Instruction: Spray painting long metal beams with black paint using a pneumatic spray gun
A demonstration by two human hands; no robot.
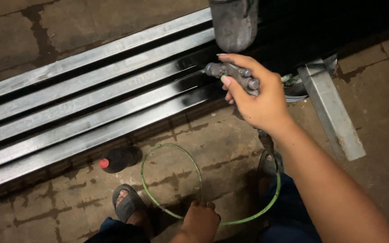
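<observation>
Over the far metal bars, right hand grips a spray gun; left hand, closed, holds the green hose near the floor.

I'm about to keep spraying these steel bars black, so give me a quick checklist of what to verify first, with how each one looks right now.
1. Grip on the spray gun: ok, the right hand is wrapped around it, a finger at the front.
2. Paint cup seated on top of the gun: ok, upright.
3. Nozzle aimed at the steel bars: ok, it points at the edge of the black area.
4. Green hose: not ok, it loops on the floor near both sandalled feet; the left hand rests by it.
5. Dark bottle with red cap: not ok, lying on its side beneath the bars.
6. Paint level: cannot tell.
</observation>
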